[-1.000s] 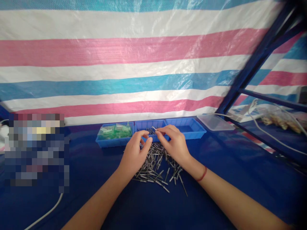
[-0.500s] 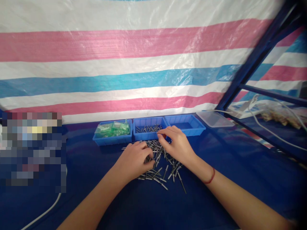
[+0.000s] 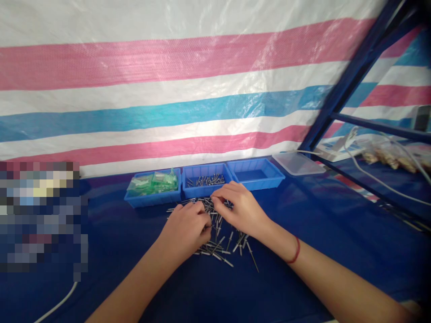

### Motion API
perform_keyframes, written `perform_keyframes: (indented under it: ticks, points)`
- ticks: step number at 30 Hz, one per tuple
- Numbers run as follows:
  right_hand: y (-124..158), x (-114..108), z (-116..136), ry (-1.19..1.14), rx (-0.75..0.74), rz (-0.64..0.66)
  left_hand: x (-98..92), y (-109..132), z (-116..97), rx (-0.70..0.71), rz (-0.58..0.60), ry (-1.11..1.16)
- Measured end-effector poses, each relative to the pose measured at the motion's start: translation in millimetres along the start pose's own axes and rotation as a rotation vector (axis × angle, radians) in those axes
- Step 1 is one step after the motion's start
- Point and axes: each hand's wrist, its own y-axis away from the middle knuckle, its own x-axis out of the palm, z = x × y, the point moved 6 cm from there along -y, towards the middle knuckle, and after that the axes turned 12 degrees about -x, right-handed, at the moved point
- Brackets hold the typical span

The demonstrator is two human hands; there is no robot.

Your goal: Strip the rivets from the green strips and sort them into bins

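Observation:
A loose pile of blind rivets (image 3: 215, 248) with thin metal stems lies on the blue table. My left hand (image 3: 188, 226) rests at the pile's left side with curled fingers; whatever they close on is hidden. Over the back of the pile is my right hand (image 3: 237, 206), thumb and index fingertip brought together in a pinch. Anything between those tips is too small to make out. Behind the hands, the middle blue bin (image 3: 204, 170) holds more rivets.
The left blue bin (image 3: 161, 197) contains green plastic packets (image 3: 158, 181). To the right stands another blue bin (image 3: 254, 181), with a clear plastic lid (image 3: 298, 163) beyond it. A dark blue metal frame (image 3: 340, 101) rises at right. A white cable (image 3: 59, 305) lies at left.
My right hand has drawn back from the middle bin's front edge to above the pile. The fingers of my left hand have closed in. The whole view has shifted slightly.

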Motion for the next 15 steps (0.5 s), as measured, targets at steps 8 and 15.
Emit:
perform_keyframes:
  ticks: [8,15]
  points:
    - [0.6,1.9,-2.4,-0.034,0.034,0.008,-2.2,-2.8,8.5,-0.084,-0.081,0.034]
    - [1.4,5.5,-8.1,-0.277,0.169,-0.066,-2.4,-7.4,23.8,-0.284,-0.099,0.680]
